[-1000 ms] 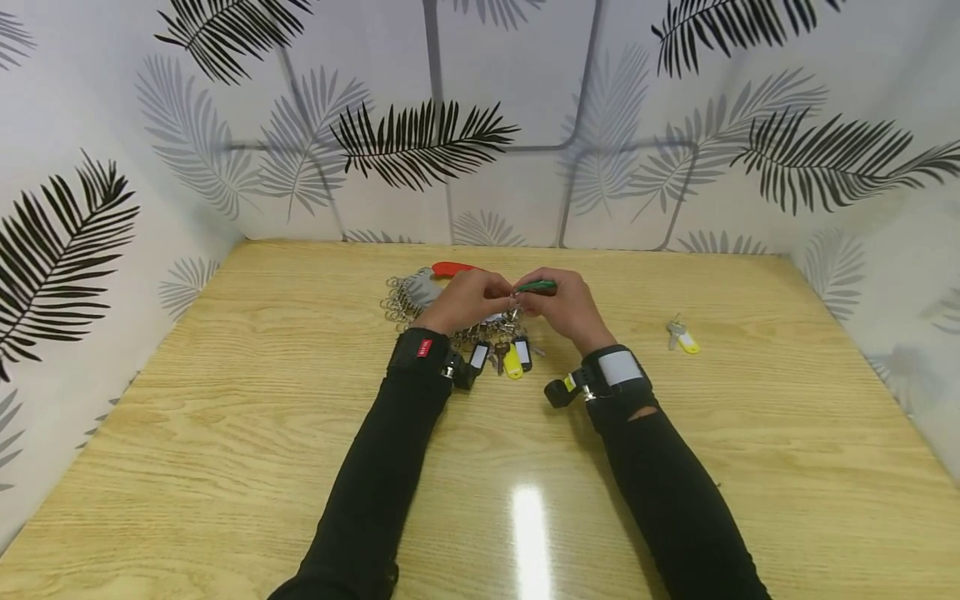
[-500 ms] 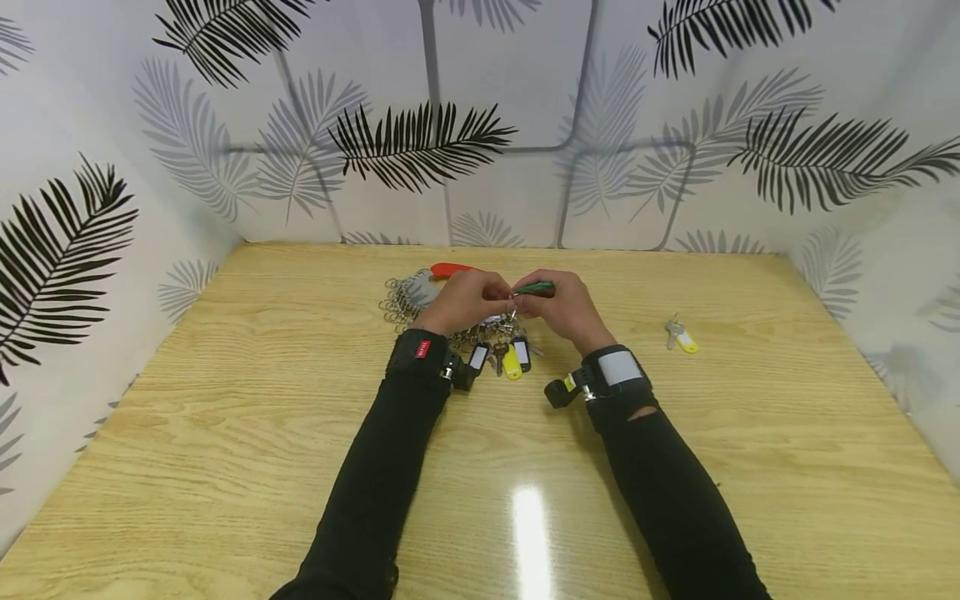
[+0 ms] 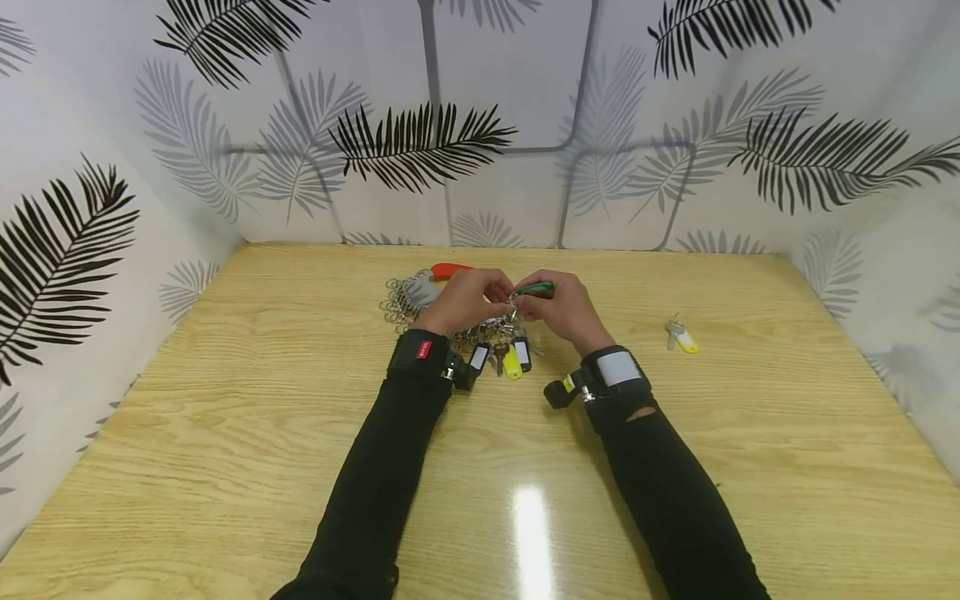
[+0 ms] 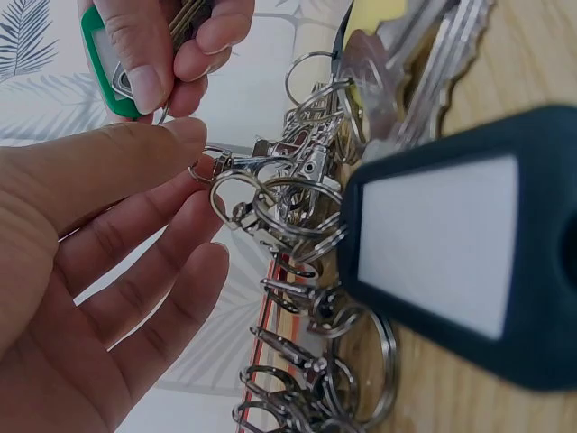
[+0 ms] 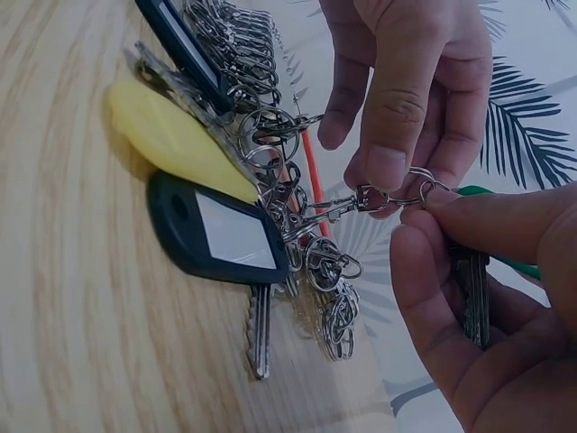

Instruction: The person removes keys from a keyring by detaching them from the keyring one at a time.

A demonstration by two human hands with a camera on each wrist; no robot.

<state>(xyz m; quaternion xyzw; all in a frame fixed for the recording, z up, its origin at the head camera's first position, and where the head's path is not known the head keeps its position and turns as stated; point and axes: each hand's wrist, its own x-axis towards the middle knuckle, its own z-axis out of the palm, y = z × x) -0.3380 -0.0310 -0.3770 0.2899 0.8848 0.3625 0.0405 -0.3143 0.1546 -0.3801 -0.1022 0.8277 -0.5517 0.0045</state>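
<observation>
My left hand [image 3: 467,298] pinches a metal split ring [image 5: 420,176] at the end of a swivel clasp [image 5: 368,198] between thumb and finger. Its other fingers are spread loosely in the left wrist view. Facing it, my right hand [image 3: 564,305] holds a green key tag [image 3: 536,287] and a key [image 5: 472,293], with its thumb and forefinger at the same split ring. The clasp belongs to a bunch of metal clasps and rings [image 4: 306,198] around a grey plate [image 3: 422,292] with a red handle [image 3: 450,270]. My left hand covers part of the plate.
Near the bunch lie dark key tags [image 5: 225,233], a yellow key tag [image 5: 171,135] and several keys [image 5: 260,332]. Farther right on the wooden table [image 3: 300,400], a loose key [image 3: 673,332] lies with another yellow tag [image 3: 687,342]. A patterned wall [image 3: 510,200] stands behind.
Both hands stay in nearly the same place, with only slight finger shifts at the ring. The bunch and the loose key have not moved.
</observation>
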